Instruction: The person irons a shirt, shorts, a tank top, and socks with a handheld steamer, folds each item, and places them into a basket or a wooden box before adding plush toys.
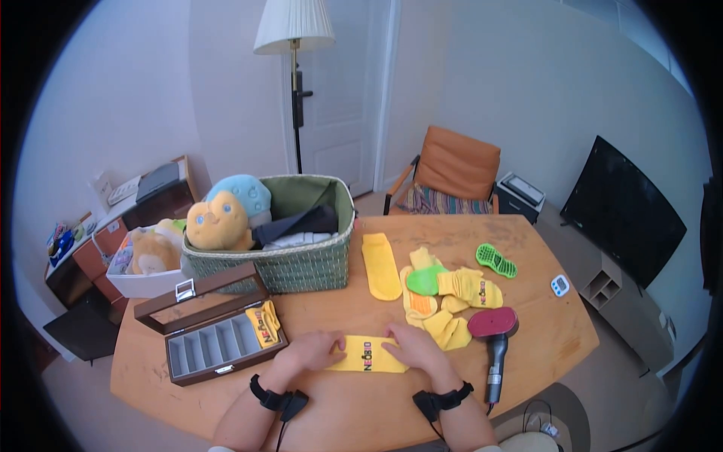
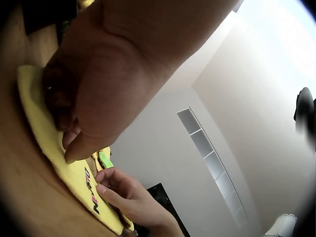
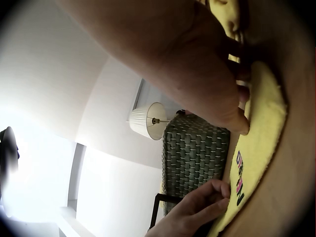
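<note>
A yellow sock (image 1: 367, 354) with colourful lettering lies flat and crosswise at the table's near edge. My left hand (image 1: 318, 350) pinches its left part, thumb on top and fingers bent at the far edge. Near the other end, my right hand (image 1: 416, 348) pinches the same far edge between thumb and fingers. In the left wrist view the left thumb presses onto the sock (image 2: 54, 143), beside the lettering. To the left stands a brown compartment box (image 1: 215, 354) with its window lid raised. A folded yellow sock (image 1: 263, 324) fills its right end.
Beyond lie a single yellow sock (image 1: 382, 267), a heap of yellow socks (image 1: 452, 290) and a green patterned sock-shaped piece (image 1: 497, 260). A dark-red-headed handheld appliance (image 1: 493, 339) and small timer (image 1: 559, 285) are at right. A woven basket (image 1: 301, 267) with plush toys stands back left.
</note>
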